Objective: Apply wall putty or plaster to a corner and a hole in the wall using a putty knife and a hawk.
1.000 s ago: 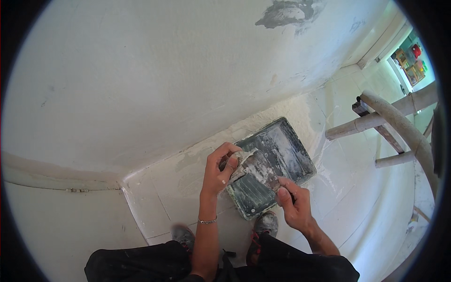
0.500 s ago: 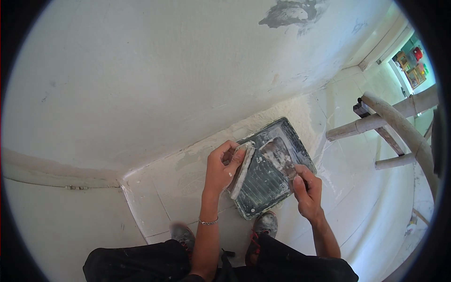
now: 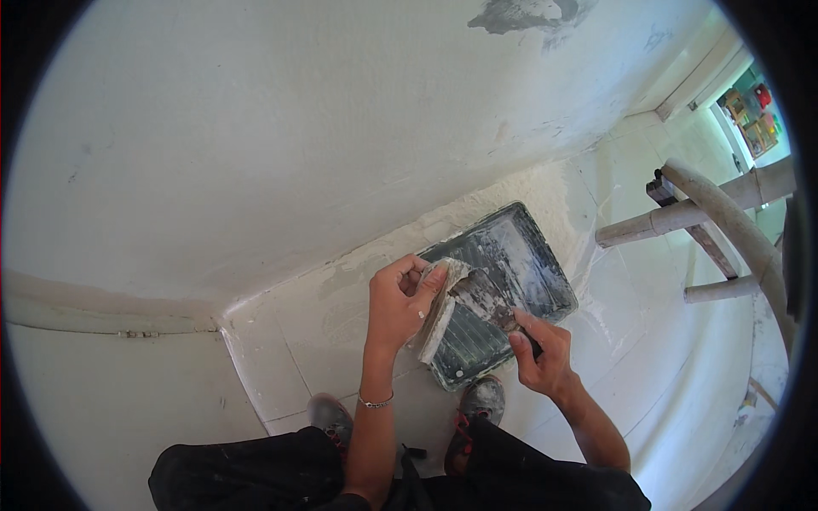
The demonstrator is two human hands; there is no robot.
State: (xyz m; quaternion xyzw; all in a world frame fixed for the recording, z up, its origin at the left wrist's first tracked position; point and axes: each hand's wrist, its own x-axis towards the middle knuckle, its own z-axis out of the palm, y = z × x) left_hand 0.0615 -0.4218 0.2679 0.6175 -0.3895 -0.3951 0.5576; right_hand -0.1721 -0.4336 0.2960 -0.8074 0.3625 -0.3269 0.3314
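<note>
My left hand (image 3: 400,300) grips a flat plate caked with pale putty (image 3: 437,330), its thumb on the face and its fingers behind. The plate is tilted up over the left edge of a dark paint tray (image 3: 545,285). In my right hand (image 3: 544,353) is a putty knife (image 3: 481,298), held by its dark handle. Its smeared wide blade points up and left, and the blade's end meets or nearly meets the plate's upper part. Below both hands the tray lies on the floor, its ribbed slope and sunken end streaked with white.
A pale wall (image 3: 281,153) with a grey patch (image 3: 524,15) rises behind the tray. Whitish powder (image 3: 537,189) lies along its foot on the tiled floor (image 3: 630,341). A pole-built frame (image 3: 720,204) stands at right. My shoes (image 3: 483,400) are just below the tray.
My right hand has moved left, bringing the putty knife's blade from above the tray to the plate. My left hand has hardly moved.
</note>
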